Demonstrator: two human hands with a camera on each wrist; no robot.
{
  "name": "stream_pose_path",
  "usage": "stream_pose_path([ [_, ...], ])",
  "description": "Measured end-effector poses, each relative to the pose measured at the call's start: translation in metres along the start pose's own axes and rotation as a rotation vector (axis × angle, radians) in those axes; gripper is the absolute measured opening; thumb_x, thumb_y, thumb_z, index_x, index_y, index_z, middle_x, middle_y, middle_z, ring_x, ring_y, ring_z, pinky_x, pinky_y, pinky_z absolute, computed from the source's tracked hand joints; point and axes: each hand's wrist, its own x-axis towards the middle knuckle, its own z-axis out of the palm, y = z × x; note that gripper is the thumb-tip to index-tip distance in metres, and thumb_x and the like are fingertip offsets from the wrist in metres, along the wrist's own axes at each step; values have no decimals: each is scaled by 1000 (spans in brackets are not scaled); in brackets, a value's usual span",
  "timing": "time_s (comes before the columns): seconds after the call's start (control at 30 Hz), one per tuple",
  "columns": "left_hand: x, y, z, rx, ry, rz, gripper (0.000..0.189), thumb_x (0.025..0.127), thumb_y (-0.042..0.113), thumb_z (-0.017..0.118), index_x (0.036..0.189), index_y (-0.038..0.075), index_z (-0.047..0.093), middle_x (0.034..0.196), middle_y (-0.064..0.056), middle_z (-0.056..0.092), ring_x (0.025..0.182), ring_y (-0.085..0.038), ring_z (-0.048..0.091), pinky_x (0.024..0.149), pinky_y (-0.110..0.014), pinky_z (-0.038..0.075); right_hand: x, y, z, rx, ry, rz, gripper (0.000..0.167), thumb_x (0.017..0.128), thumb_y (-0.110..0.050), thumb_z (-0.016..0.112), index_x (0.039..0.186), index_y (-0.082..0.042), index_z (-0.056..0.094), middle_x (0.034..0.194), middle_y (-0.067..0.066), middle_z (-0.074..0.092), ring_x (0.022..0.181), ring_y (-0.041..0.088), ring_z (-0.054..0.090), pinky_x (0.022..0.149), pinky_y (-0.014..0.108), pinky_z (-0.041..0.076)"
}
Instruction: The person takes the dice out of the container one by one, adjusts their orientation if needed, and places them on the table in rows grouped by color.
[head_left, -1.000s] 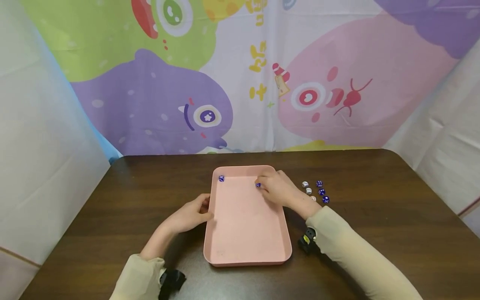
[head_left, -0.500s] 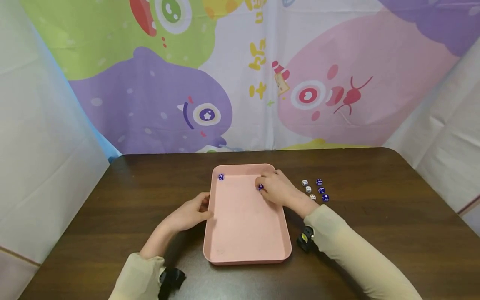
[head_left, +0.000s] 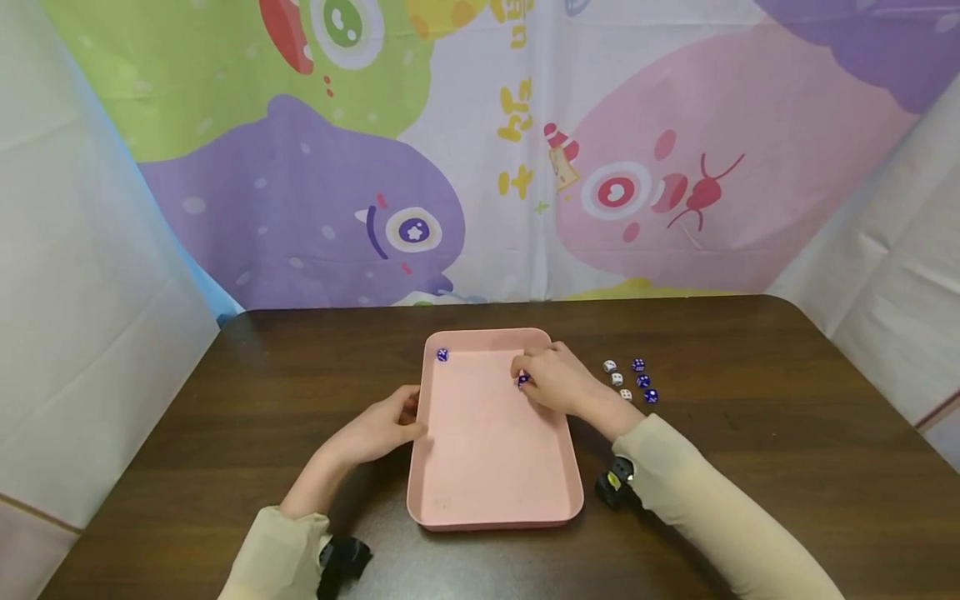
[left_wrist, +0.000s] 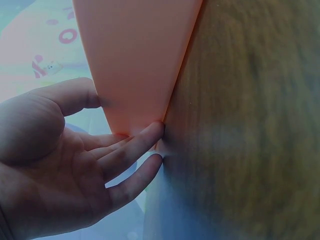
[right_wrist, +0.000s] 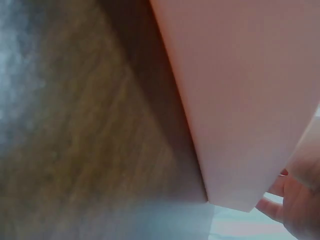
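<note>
A pink tray [head_left: 491, 454] lies on the table in the head view. My left hand [head_left: 378, 429] holds its left side. In the left wrist view, the thumb of my left hand [left_wrist: 65, 150] meets the rim and the fingers reach the wall's lower edge. Over the tray's far right part, my right hand [head_left: 557, 377] pinches a blue die [head_left: 522, 381] with bent fingers, which partly hide it. Another blue die [head_left: 442, 355] sits in the far left corner. The right wrist view shows mostly the tray wall [right_wrist: 235, 100], with part of my right hand [right_wrist: 302, 200] at its edge.
Right of the tray, three white dice [head_left: 617, 379] form a slanted row on the dark wooden table [head_left: 720, 467]. Beside them runs a row of three blue dice [head_left: 643, 381]. A cartoon-printed cloth [head_left: 480, 167] hangs behind the table.
The blue die in my right fingers has shifted slightly towards me and to the right, and a different face shows. My left hand, the tray and the other dice keep their places.
</note>
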Motion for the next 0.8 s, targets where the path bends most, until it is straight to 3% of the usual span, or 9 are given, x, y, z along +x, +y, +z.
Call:
stream_pose_path([
  [0.23,0,0,-1,3,-4,-3,50,85,11,56,130,-3,38,109,-15,58,102,-26,54,86,-41,44,-8,-1,-8,43,33,-10,11,80,-13,63,89,-12,69,83,-1,61,74,14,58,85,45,40],
  [0.43,0,0,0,-4,-6,3,50,85,10,56,130,-4,38,110,-17,58,104,-28,54,88,-42,44,-19,-1,-14,101,83,-32,10,76,-12,66,85,-12,69,80,-2,62,65,11,54,77,36,43],
  [0.8,0,-1,0,1,2,6,50,85,10,56,129,-4,39,109,-16,58,104,-28,54,87,-41,44,-39,-2,-25,206,103,33,12,76,-7,65,88,-9,66,79,-1,61,64,9,48,60,23,41],
])
